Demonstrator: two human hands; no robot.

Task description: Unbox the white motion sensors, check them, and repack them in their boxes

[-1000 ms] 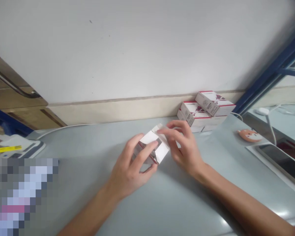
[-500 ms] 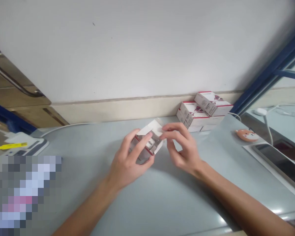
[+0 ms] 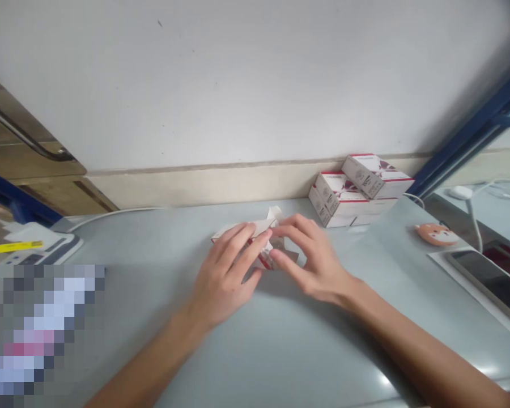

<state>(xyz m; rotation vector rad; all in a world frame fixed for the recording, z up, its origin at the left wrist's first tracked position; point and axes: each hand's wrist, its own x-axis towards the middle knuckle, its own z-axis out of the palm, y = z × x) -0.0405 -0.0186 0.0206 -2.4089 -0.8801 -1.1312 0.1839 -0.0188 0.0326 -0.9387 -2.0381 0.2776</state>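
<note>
A small white-and-red cardboard box (image 3: 260, 226) lies tilted on the table, its open end turned to the right. One white end flap (image 3: 274, 213) sticks up at the far side, and a greyish flap (image 3: 289, 258) hangs at the near side. My left hand (image 3: 227, 272) lies over the box and grips it, fingers across the top and thumb at the near side. At the open end, my right hand (image 3: 314, 258) has its thumb and fingertips curled against the box mouth. Whatever is inside is mostly covered by my fingers.
Several similar white-and-red boxes (image 3: 352, 207) are stacked against the wall at back right. Right of them lie an orange animal-faced object (image 3: 437, 234) and a dark phone (image 3: 487, 277) on a white sheet. A power strip (image 3: 57, 249) with a yellow strip stands at left.
The box has been tipped from opening upward to lying with its open end to the right. My right fingertips have moved in from the flap to the box mouth.
</note>
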